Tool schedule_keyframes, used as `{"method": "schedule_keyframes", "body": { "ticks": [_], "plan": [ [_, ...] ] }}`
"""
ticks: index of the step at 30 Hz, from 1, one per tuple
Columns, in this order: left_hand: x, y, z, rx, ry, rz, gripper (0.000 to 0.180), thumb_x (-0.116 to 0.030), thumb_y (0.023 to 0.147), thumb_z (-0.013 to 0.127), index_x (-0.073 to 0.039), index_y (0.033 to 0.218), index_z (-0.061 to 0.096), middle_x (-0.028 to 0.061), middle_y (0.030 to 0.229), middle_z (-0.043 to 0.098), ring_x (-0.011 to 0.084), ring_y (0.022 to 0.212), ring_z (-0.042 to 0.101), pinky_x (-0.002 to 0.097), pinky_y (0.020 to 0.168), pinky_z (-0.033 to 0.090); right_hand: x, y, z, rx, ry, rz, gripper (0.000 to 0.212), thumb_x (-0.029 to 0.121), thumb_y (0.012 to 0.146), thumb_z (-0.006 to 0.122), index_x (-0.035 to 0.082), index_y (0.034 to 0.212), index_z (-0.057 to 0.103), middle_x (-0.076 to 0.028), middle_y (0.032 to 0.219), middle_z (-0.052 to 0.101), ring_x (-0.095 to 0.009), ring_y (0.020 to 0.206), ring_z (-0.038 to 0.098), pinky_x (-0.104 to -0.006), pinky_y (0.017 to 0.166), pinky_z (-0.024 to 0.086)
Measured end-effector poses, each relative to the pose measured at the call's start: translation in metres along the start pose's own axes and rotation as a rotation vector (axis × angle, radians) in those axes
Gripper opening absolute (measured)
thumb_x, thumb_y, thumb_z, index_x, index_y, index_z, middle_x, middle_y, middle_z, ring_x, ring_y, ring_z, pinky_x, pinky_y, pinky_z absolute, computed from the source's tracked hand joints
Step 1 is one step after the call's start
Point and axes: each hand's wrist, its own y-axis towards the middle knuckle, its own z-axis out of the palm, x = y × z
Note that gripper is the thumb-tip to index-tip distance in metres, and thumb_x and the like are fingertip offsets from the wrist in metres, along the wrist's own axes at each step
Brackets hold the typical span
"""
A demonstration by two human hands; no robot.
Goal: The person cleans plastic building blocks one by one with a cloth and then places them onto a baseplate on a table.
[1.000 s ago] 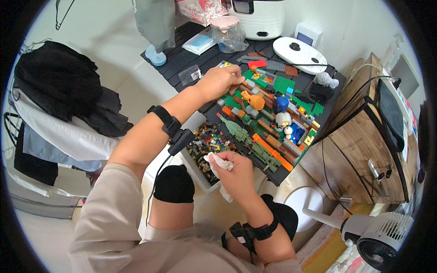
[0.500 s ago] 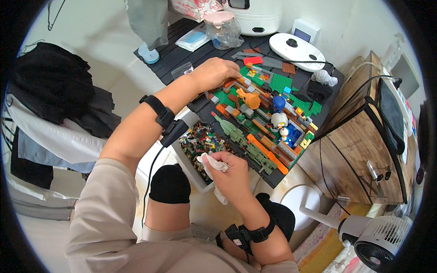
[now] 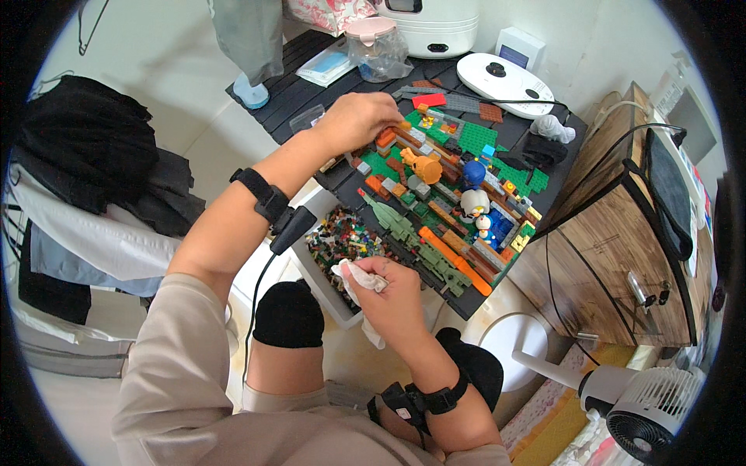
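Observation:
My left hand (image 3: 362, 123) is over the far left part of a brick-built model (image 3: 475, 140) on green baseplates. Its fingers curl down and together beside orange and brown toy bricks (image 3: 386, 137); what they hold is hidden. Closed around a crumpled white cloth (image 3: 365, 280), my right hand (image 3: 394, 299) hovers by the near edge of the table, over the side of a bin of loose bricks (image 3: 342, 233). On the model stand an orange figure (image 3: 422, 165), a blue ball-like figure (image 3: 473, 175) and white figures (image 3: 475, 203). Long olive-green pieces (image 3: 395, 224) and an orange strip (image 3: 454, 260) lie along the near side.
Farther back on the black slatted table (image 3: 299, 89) are a lidded jar (image 3: 373, 46), a white appliance (image 3: 435, 31) and a white oval base with a cord (image 3: 505, 84). A wooden cabinet (image 3: 614, 264) stands to the right, with a fan (image 3: 645, 412) below it.
My left hand has shifted slightly left along the far left bricks. My right hand stays almost in place with the cloth.

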Motion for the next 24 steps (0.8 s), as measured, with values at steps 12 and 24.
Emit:
{"method": "schedule_keyframes", "body": {
  "ticks": [12, 24],
  "plan": [
    [-0.009, 0.009, 0.003, 0.022, -0.051, -0.154, 0.014, -0.012, 0.075, 0.066, -0.006, 0.088, 0.068, 0.0089, 0.085, 0.064, 0.0272, 0.078, 0.061, 0.0354, 0.069, 0.05, 0.003, 0.0, 0.0, -0.009, 0.022, -0.006, 0.019, 0.017, 0.081, 0.067, -0.002, 0.08, 0.065, -0.006, 0.066, 0.062, -0.008, 0.06, 0.055, -0.0238, 0.055, 0.043],
    [0.007, 0.004, -0.008, 0.139, -0.334, -0.529, 0.015, -0.008, 0.076, 0.068, -0.001, 0.089, 0.069, 0.0092, 0.077, 0.067, 0.0139, 0.067, 0.061, 0.0276, 0.064, 0.05, -0.003, 0.0, 0.002, -0.044, 0.006, -0.076, 0.018, 0.018, 0.08, 0.068, 0.0, 0.077, 0.063, -0.01, 0.062, 0.061, -0.014, 0.053, 0.056, -0.0276, 0.051, 0.043]
  ]
}}
